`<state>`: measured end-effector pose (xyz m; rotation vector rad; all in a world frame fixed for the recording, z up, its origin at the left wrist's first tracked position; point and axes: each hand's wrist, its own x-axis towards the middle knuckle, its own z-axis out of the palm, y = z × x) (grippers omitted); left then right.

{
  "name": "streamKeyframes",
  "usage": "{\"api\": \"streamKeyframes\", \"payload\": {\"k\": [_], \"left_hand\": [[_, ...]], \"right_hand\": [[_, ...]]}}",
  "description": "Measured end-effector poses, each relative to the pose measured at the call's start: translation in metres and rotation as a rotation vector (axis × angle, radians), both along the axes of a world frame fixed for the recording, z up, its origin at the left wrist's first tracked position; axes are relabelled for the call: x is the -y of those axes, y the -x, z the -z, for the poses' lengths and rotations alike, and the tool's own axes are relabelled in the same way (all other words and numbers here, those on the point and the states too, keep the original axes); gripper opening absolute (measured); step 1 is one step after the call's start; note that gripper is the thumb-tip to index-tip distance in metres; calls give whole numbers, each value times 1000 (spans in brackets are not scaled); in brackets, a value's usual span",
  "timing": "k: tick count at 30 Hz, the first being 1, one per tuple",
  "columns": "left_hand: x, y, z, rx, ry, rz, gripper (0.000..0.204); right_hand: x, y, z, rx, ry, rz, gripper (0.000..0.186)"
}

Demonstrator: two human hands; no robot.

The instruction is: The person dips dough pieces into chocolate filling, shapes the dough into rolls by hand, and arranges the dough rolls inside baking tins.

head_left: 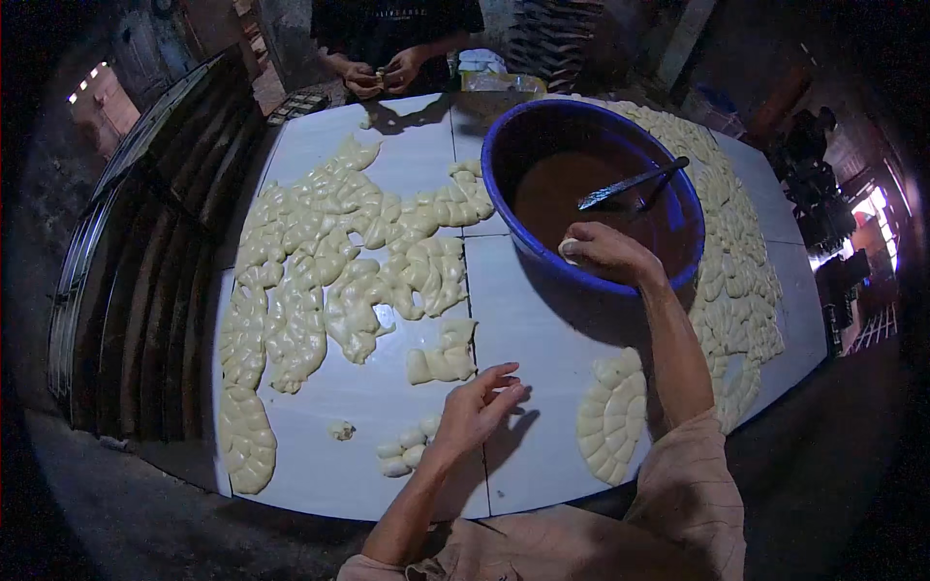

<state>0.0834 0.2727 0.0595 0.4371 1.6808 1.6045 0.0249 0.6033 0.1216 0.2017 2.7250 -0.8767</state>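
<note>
My right hand (605, 254) is at the near rim of a large blue tub (500, 215) of brown substance, its fingers closed on a small pale piece (570, 249), probably dough. A dark flat blade or paddle (620, 188) lies across the tub. My left hand (481, 405) is over the white tiled table (523, 368), fingers apart, holding nothing. Near it are a short group of pale dough pieces (436, 363) and another small group (397, 453). A fan-shaped dough cluster (610, 421) lies below my right forearm.
Dough sheets cover much of the table's left (310, 281) and right side (736, 290). Across the table another person's hands (383, 77) pinch a small piece. Stacked dark metal trays (145, 271) stand at the left edge. White bundles and a yellowish container (504, 82) are behind the tub.
</note>
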Motion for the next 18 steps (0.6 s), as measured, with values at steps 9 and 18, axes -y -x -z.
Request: {"api": "streamKeyframes", "payload": {"k": [9,18], "left_hand": [[-53,15,-24,219,-321,-74,43],[-12,27,2,410,-567,-373,30]], "right_hand": [[87,-39,-17,-406,1256,440,20],[158,-72,31,-316,1469,425,25]]}}
